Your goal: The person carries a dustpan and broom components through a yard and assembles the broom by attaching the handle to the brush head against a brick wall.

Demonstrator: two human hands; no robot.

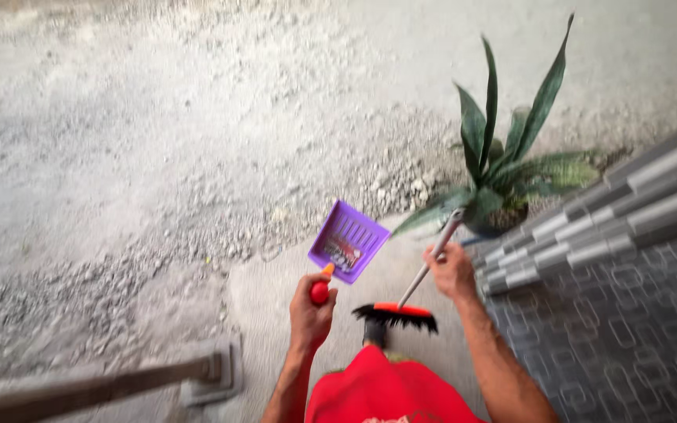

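My left hand [311, 312] grips the red-orange handle of a purple dustpan [349, 240], held out over the ground with a little debris in its ribbed pan. My right hand [450, 270] is closed around the grey metal pole of a broom [396, 314]. The broom's head is orange with black bristles and hangs low between my two arms, just above my red shorts.
Gravel and pale dusty concrete [158, 157] spread ahead. A spiky green plant [503, 168] stands in a pot beside my right hand. Grey ridged steps [613, 211] and patterned grey tiles [628, 337] lie to the right. A post with a base plate [213, 372] is lower left.
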